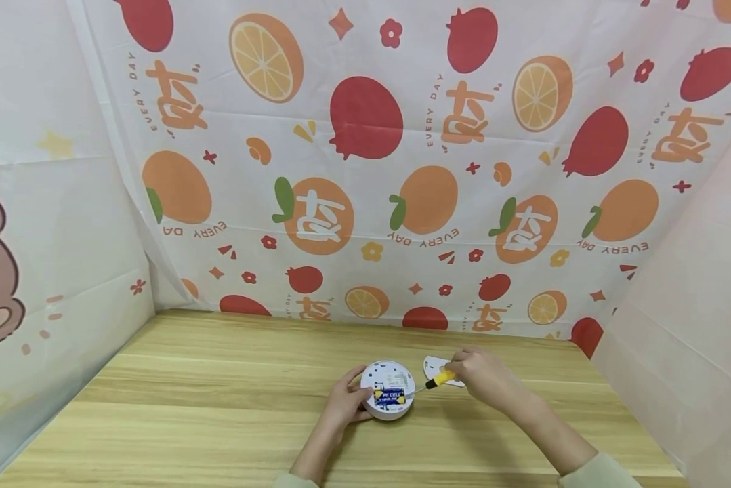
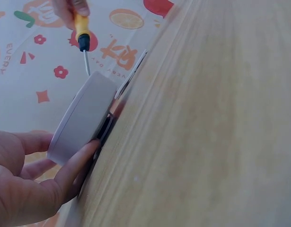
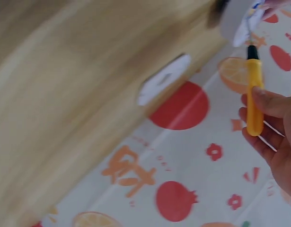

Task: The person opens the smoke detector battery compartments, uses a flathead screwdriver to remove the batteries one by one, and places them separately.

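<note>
My left hand (image 1: 341, 407) grips a round white battery-powered device, possibly a smoke detector (image 1: 385, 420), by its left side. Its back faces up, tilted, and batteries (image 1: 391, 397) with blue and yellow wrappers show in it. In the left wrist view the thumb and fingers (image 2: 72, 172) clasp its rim from both sides. My right hand (image 1: 477, 373) holds a screwdriver (image 1: 441, 379) by its yellow and black handle. The metal shaft reaches the device's right side near the batteries; whether the tip touches them is hard to tell.
A flat white plate (image 1: 433, 367), perhaps the device's mounting plate, lies on the wooden table (image 1: 219, 393) behind the screwdriver and is partly covered by my right hand. A fruit-print cloth (image 1: 365, 203) hangs behind the table, with pale cloths at both sides.
</note>
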`<state>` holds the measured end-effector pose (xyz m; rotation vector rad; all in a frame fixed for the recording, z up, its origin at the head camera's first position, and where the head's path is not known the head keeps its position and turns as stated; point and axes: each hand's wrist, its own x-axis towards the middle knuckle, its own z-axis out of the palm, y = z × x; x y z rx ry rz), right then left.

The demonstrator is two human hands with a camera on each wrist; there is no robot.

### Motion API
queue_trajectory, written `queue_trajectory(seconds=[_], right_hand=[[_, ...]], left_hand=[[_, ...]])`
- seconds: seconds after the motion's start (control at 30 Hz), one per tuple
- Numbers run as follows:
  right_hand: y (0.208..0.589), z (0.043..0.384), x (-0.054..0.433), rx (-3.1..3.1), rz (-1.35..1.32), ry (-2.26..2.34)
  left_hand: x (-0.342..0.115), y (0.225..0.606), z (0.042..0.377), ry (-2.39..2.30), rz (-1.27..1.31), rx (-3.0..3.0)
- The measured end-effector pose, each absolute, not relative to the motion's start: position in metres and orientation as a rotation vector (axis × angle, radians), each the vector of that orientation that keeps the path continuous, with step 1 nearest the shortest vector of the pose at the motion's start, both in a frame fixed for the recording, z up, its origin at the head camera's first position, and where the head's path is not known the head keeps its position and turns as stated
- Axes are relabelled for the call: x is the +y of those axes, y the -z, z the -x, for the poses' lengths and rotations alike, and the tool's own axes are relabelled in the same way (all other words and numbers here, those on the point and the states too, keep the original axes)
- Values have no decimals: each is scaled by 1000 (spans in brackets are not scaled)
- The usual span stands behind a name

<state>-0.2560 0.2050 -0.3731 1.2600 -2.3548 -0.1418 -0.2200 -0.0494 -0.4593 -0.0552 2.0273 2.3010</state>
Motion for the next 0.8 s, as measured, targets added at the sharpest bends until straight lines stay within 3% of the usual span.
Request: queue_trajectory(seconds=[0.47,0.8], right_hand=[[415,265,236,-2519,-1242,-488],[422,264,239,-2522,-1174,-587]], left_hand=[[-51,460,218,-2320,68,1993],[-50,459,219,-2322,73,1985]])
